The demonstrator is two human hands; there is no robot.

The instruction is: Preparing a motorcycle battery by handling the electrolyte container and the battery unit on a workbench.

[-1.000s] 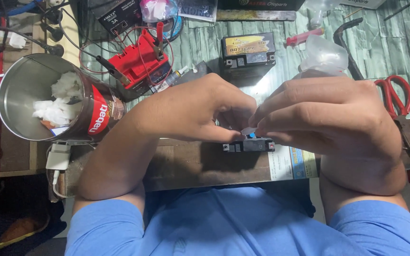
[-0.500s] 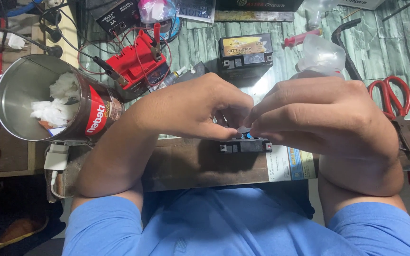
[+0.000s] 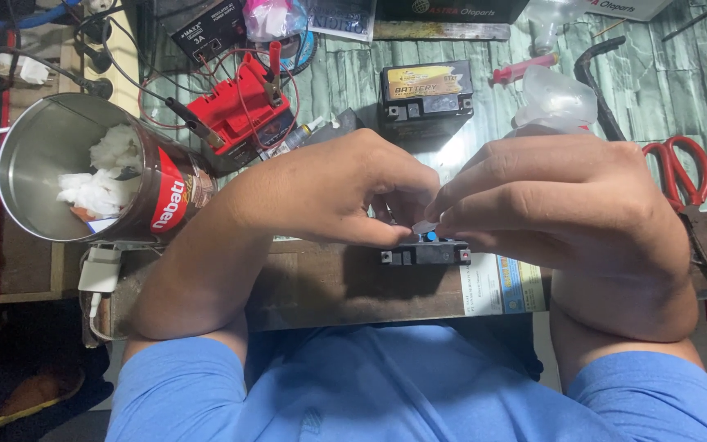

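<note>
**Both hands on the battery top, a small clear piece at the fingertips**

We have a small black battery (image 3: pixel 425 252) sitting on the bench edge just in front of us, and both hands are closed in over its top. Our left hand (image 3: pixel 333 192) curls down from the left, thumb and forefinger drawn together above the case. Our right hand (image 3: pixel 566 209) comes in from the right with its fingertips pinched on a small clear piece (image 3: pixel 424 227), held right over a blue spot (image 3: pixel 431 237) on the battery top. Whether the left fingers also grip that piece we cannot tell; the knuckles hide it.

As to progress, we judge the work mid-way: the battery is set in place and the clear piece is at its top, but it does not look seated or freed yet, and most of the top is hidden under our fingers.

Around us lie a second battery (image 3: pixel 425 90) further back, a red charger (image 3: pixel 235 115) with its clips, a tin (image 3: pixel 75 176) holding white wadding to the left, a clear bottle (image 3: pixel 554 94), and red scissors (image 3: pixel 681 168) at the right, all untouched.
</note>
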